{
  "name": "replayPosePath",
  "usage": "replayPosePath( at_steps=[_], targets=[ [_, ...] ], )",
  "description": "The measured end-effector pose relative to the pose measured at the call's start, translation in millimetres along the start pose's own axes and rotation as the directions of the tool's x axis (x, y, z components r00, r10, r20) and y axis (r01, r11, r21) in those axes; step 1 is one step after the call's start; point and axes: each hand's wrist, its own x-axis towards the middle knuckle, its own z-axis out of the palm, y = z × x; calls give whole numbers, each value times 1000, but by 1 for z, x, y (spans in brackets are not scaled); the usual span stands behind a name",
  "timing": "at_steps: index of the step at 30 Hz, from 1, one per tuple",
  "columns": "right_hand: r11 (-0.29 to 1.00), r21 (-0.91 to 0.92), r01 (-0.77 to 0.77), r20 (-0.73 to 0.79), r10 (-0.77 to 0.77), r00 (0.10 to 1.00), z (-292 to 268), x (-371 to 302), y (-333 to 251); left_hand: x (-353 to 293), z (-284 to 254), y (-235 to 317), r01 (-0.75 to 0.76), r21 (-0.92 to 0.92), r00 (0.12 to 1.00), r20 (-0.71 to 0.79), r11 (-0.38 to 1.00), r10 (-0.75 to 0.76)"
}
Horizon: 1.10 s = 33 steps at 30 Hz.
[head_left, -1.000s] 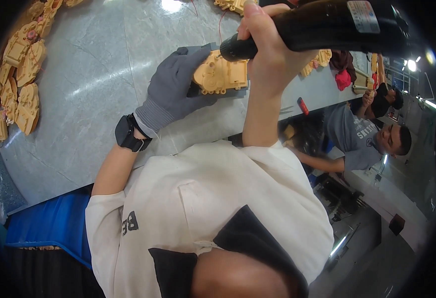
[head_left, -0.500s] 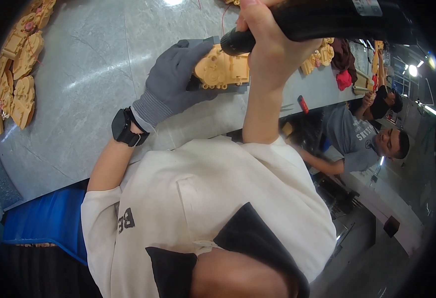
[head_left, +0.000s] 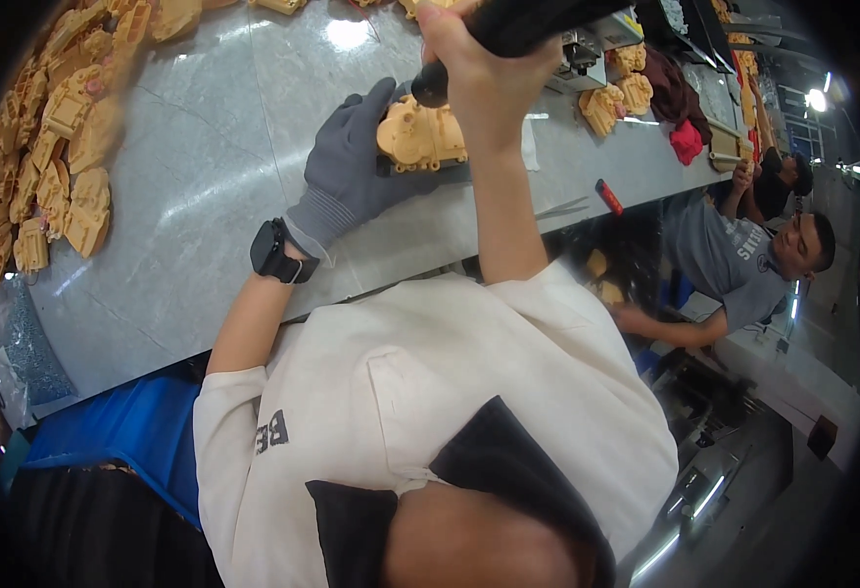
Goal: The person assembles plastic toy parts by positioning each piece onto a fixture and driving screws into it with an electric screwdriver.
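Black power screwdriver (head_left: 533,24): cut off by top edge, one o'clock. Yellow housing (head_left: 413,139): three-o'clock end hidden behind right hand (head_left: 489,86).

A loose off-white shirt (head_left: 508,363) with short sleeves is worn on the upper body. It is trimmed with a wide black collar (head_left: 520,475), whose pointed flaps are spread to the left and right of the open neck. The front is marked by a stitched placket (head_left: 393,407), and dark block lettering (head_left: 274,431) is printed toward the left side. The left hand (head_left: 352,162) is covered by a grey knitted glove, finished with a ribbed cuff (head_left: 320,218). A black watch (head_left: 271,250) is strapped around the left wrist. The right hand (head_left: 489,93) is left ungloved.
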Motion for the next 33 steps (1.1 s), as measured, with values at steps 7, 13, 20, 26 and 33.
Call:
replayPosePath(
  at_steps=[7,13,20,26,33],
  targets=[
    [979,3,-205,-135,203,970,-3,0,-16,16,0,3,325,-109,938,161,939,-306],
    [895,369,249,-438,-69,896,-81,-6,-45,-6,-17,19,391,-754,901,197,527,-387],
    [903,364,229,-472,-33,881,-104,-33,-77,-18,-74,77,-277,-155,878,-442,948,185],
    [959,220,182,-432,-72,899,-80,-51,-68,-27,-106,67,-355,-78,810,-524,932,264],
    [980,130,152,-439,-81,895,-95,-53,-66,-57,-174,62,-441,-192,770,-583,877,259]
  ],
)
